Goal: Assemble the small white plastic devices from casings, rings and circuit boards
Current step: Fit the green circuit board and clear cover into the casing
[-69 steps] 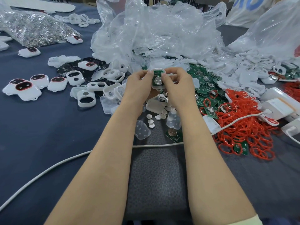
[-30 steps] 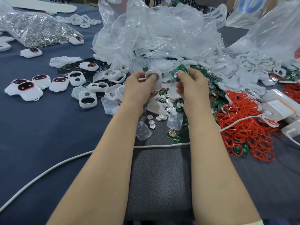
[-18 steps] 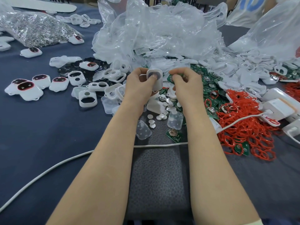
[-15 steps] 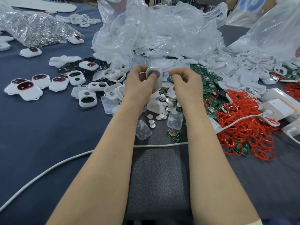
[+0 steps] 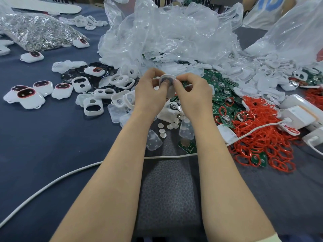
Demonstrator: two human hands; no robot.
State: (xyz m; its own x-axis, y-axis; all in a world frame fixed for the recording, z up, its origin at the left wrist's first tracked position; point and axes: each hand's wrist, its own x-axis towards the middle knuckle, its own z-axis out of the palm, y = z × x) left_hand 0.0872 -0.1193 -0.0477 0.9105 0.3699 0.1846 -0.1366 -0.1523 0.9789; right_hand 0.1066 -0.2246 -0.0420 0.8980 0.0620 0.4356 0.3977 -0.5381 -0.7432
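Your left hand (image 5: pixel 150 91) pinches the casing (image 5: pixel 167 79) above the parts pile (image 5: pixel 168 116), its dark face towards you, and your right hand (image 5: pixel 192 92) pinches its right edge. Hold the left steady and press evenly, so nothing seats crooked.

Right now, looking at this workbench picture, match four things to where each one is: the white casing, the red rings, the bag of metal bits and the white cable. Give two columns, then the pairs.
Things
1. white casing
2. red rings
3. bag of metal bits
4. white cable

Places
A. back left
B. held by the left hand and right hand
C. heaped on the right
D. stretched across the front

Pairs: 1-B, 2-C, 3-A, 4-D
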